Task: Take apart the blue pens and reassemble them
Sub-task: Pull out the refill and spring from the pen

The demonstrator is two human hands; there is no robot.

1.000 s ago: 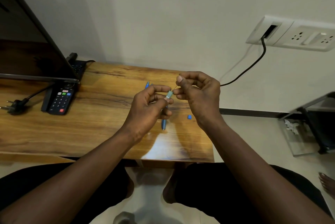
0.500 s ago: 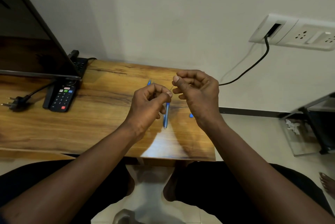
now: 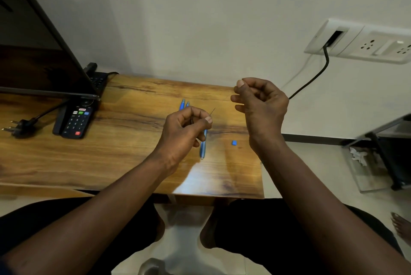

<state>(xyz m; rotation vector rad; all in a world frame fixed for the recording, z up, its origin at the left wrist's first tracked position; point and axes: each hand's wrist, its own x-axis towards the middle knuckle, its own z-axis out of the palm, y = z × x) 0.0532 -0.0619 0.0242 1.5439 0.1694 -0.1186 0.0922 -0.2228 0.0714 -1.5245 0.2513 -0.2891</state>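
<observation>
My left hand (image 3: 185,129) grips a blue pen barrel (image 3: 202,149) that hangs down over the wooden table (image 3: 124,152). A thin refill (image 3: 213,111) sticks out of the barrel's top by my thumb and slants up to the right. My right hand (image 3: 261,102), raised to the right of the left, pinches the refill's faint far end between thumb and fingers. Two more blue pens (image 3: 183,104) lie side by side on the table behind my left hand, mostly hidden by it. A small blue pen piece (image 3: 234,142) lies on the table between my wrists.
A dark screen (image 3: 37,61) stands at the left, with a black remote (image 3: 76,120) and a loose plug (image 3: 19,129) below it. A black cable (image 3: 311,82) runs from the wall socket (image 3: 364,42). The table's right edge is under my right wrist. A clear box (image 3: 364,170) sits on the floor.
My right hand has moved up and to the right, away from my left hand. The refill has slid out of the barrel, which my left hand still holds.
</observation>
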